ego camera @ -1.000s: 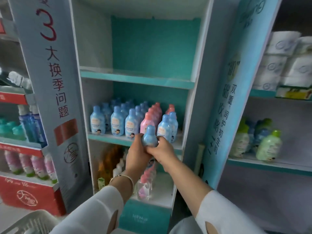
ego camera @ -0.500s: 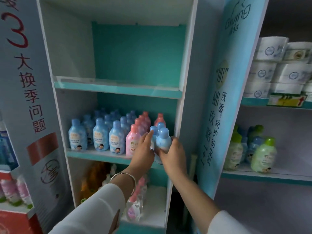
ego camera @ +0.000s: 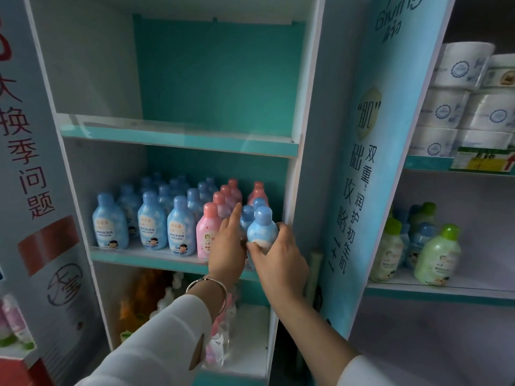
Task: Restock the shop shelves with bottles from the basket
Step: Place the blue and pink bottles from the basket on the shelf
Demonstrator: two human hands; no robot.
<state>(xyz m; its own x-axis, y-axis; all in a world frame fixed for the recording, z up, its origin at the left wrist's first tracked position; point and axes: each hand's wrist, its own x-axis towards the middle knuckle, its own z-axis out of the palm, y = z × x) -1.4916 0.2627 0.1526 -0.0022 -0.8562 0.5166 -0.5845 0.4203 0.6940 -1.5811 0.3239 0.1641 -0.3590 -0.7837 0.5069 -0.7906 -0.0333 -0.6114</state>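
Observation:
A small blue bottle stands at the front right of the middle shelf, in front of two more blue bottles. My right hand grips its lower body, fingers curled round it. My left hand rests against the bottle's left side with fingers straight, the index pointing up beside a pink bottle. Rows of blue bottles fill the shelf's left and middle, pink ones stand toward the right. The basket is out of view.
The upper shelf holds nothing. The lower shelf holds orange bottles and clear pink ones. A blue side panel stands right of the unit. Green bottles and paper rolls fill the right-hand shelves.
Both hands carried the blue bottle up and right from in front of the shelf edge onto the shelf's front right. The view has moved closer and to the right.

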